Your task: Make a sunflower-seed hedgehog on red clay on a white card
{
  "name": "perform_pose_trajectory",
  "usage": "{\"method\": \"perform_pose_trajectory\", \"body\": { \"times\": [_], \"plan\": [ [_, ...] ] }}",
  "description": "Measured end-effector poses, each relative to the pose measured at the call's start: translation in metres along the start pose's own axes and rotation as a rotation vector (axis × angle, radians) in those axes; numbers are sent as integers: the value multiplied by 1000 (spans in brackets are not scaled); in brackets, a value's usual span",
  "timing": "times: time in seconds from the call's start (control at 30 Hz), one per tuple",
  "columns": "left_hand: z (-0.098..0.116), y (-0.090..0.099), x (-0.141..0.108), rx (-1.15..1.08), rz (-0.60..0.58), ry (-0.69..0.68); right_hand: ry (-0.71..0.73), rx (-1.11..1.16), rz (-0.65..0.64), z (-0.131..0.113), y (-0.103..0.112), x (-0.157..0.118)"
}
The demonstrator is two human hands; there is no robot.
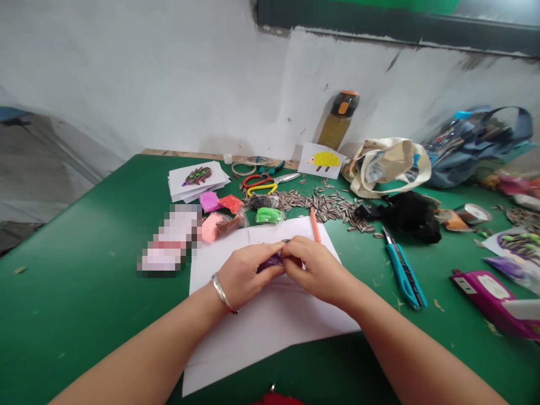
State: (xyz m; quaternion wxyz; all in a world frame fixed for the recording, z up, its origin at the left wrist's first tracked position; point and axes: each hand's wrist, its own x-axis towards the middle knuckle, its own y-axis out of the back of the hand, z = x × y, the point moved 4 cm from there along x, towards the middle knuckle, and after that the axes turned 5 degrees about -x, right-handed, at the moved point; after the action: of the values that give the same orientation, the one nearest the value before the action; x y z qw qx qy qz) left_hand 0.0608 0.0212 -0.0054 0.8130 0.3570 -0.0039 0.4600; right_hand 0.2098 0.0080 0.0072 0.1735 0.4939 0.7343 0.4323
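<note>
Purple modelling clay (270, 262) sits pinched between the left hand (248, 275) and the right hand (314, 270), above the middle of a white paper sheet (270, 343), and the fingers hide most of it. Both hands are closed around it, fingers curled inward and meeting over the top; neither has released it. A tiny dark speck at the fingertips is too small to make out. The clay looks like a soft, light lump that would dent under a firm squeeze and may cling a little to skin, so a gentle hold on its sides with the finger pads seems safest. A silver bangle (223, 292) circles the left wrist.

At 12 o'clock, an orange pencil (315, 225) lies across the paper's far edge. Beyond, at 11 o'clock, sit lime-green clay (269, 215), pink clay (213, 226) and red clay (231, 203), while striped sunflower seeds (324, 205) spread toward 1 o'clock. A blue utility knife (405, 275) lies at 2 o'clock on the green bench (76, 298). Farther off are red-and-yellow-handled scissors (260, 185), white cards (198, 179) showing a seed-covered hedgehog, a yellow hedgehog drawing (324, 160), and a canvas tote bag (388, 167) slumped against a white wall (126, 73).
</note>
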Motion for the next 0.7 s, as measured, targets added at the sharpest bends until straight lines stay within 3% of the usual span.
{"method": "perform_pose_trajectory", "body": {
  "times": [0.37, 0.5, 0.6, 0.7],
  "plan": [
    [0, -2, -1, 49, 21, -70, -25, 67, -36, 5, -2, 0],
    [1, 0, 0, 59, 40, -68, -105, 88, -18, 6, -1, 1],
    [1, 1, -1, 62, 59, -63, -205, 234, -18, 8, 0, 1],
    [-3, 3, -2, 91, 103, -50, -297, 545, -47, 12, 1, 0]
  ]
}}
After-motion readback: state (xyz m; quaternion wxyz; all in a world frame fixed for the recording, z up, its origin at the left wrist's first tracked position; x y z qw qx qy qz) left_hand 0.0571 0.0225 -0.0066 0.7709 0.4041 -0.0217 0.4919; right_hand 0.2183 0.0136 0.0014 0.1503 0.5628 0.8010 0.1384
